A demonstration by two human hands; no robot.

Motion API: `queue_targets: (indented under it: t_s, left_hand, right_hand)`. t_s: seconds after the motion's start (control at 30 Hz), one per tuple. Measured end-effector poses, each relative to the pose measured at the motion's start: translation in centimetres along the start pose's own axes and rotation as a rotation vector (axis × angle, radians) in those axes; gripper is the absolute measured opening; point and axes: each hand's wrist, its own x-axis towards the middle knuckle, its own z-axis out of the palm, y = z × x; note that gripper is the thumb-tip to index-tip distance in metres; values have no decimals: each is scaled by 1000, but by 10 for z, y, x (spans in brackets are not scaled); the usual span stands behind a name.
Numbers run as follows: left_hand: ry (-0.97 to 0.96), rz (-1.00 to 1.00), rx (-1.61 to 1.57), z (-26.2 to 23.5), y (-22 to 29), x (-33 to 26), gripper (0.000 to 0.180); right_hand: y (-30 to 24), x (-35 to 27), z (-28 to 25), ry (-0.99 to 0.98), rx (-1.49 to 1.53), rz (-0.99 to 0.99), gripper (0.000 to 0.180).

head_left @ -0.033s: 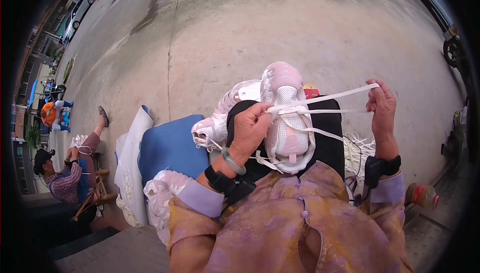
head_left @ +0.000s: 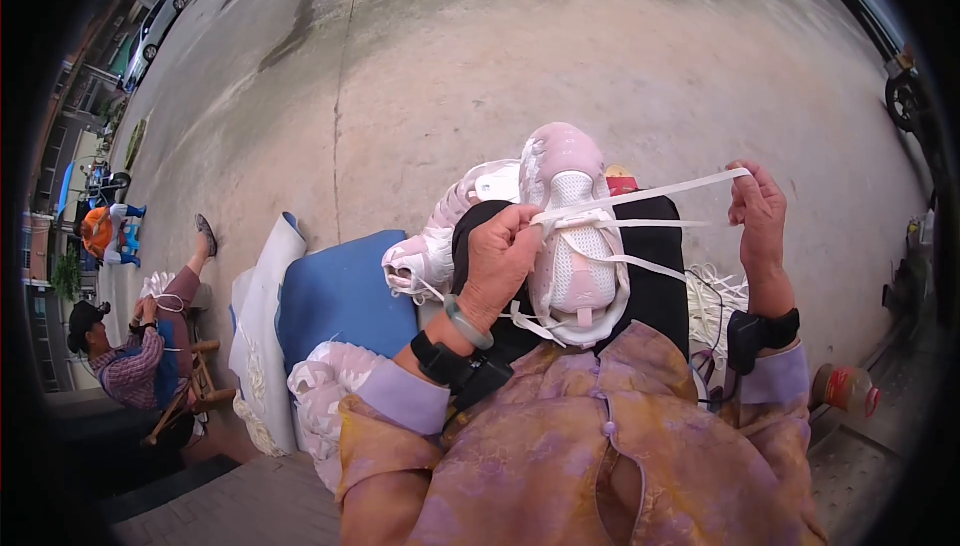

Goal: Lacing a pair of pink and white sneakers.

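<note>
A pink and white sneaker (head_left: 567,298) rests on my lap, toe pointing away from me, its white mesh tongue showing. My left hand (head_left: 502,254) is closed at the left side of the shoe's lacing, thumb and fingers pinching the flat white shoelace there. Out to the right, my right hand (head_left: 757,204) pinches the same shoelace (head_left: 672,188), which runs taut from the shoe up to its fingertips. A second length of lace stretches below it toward the right hand; whether those fingers also hold it is unclear. Another strand loops across the tongue.
More pink and white shoes (head_left: 418,264) lie left of my lap, another group (head_left: 325,391) closer in. Beside them is a blue sheet (head_left: 345,291). White laces (head_left: 717,298) are heaped to my right, near a red-labelled jar (head_left: 845,389). A seated person (head_left: 130,356) works at far left.
Almost nothing differs; my right hand sits very slightly further left, with the lace still stretched between both hands.
</note>
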Motion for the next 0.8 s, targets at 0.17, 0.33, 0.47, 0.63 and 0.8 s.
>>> queue_targets:
  t_s: [0.17, 0.33, 0.47, 0.63, 0.8]
  left_hand:
    - [-6, 68, 66, 4, -17, 3, 18]
    - [67, 131, 124, 4, -19, 5, 22]
    - [62, 166, 194, 6, -18, 4, 24]
    - [91, 254, 342, 10, -16, 3, 26]
    - [76, 428, 505, 11, -12, -5, 25]
  right_hand:
    - [44, 2, -12, -62, -173, 107, 14]
    - [70, -8, -13, -153, -216, 167, 12]
    - [77, -16, -10, -177, -228, 217, 10]
    - [97, -17, -15, -184, -263, 116, 19]
    - [73, -31, 0, -41, -355, -51, 18]
